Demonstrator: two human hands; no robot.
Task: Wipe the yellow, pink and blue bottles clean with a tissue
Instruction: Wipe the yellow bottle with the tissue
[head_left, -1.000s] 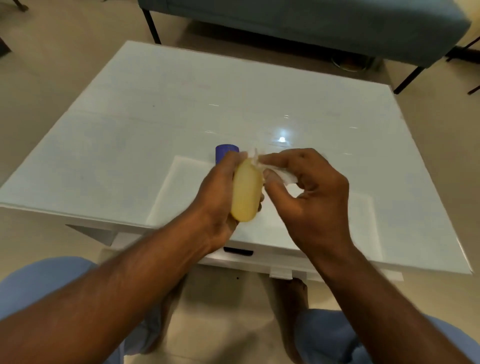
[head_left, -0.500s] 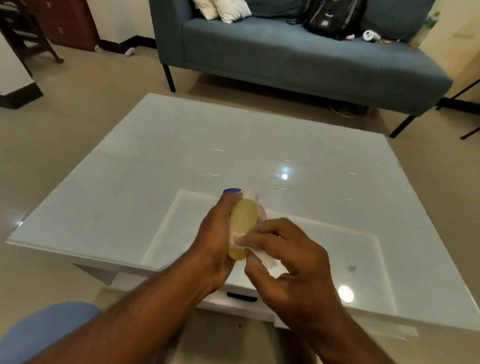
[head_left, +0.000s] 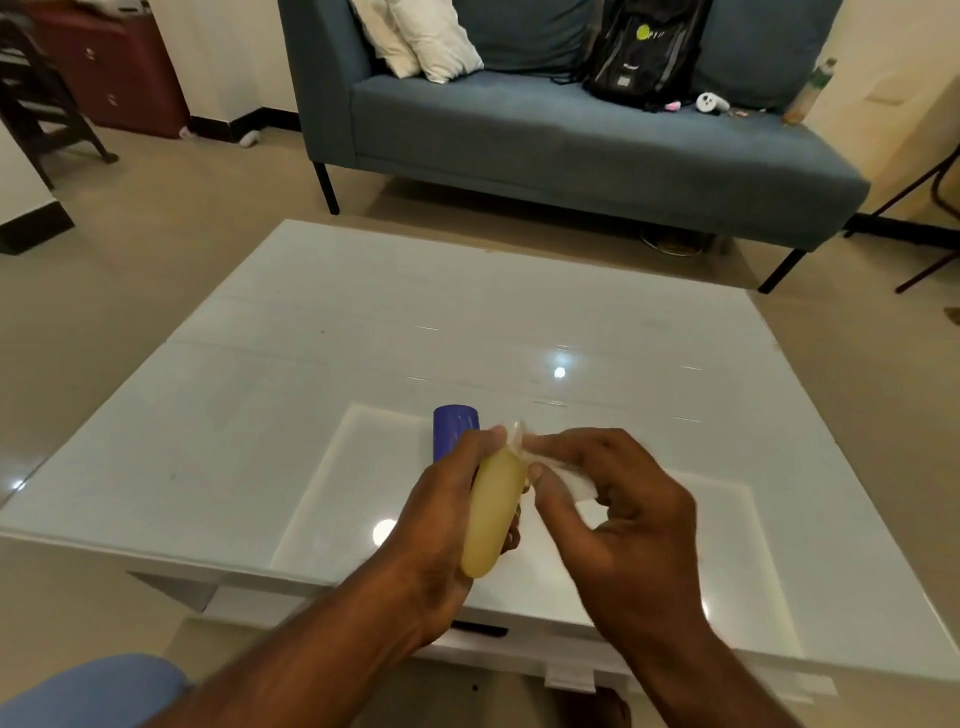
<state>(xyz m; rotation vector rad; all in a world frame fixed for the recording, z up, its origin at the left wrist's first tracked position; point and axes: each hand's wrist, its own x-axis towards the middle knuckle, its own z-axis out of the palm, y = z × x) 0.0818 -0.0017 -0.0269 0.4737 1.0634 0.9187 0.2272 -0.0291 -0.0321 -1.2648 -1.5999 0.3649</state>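
A left hand (head_left: 441, 525) grips a yellow bottle (head_left: 495, 512) above the near edge of a white glass-topped table (head_left: 260, 415), while the right hand (head_left: 623, 519) pinches a white tissue (head_left: 574, 480) against the bottle's top. A blue bottle (head_left: 453, 430) stands on the table just behind the yellow bottle.

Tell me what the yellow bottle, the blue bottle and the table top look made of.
Yellow bottle: likely soft translucent plastic, since light glows through it.
Blue bottle: opaque, smooth, probably plastic, though this is uncertain.
Table top: glossy white glass or lacquer, mirroring ceiling lights.
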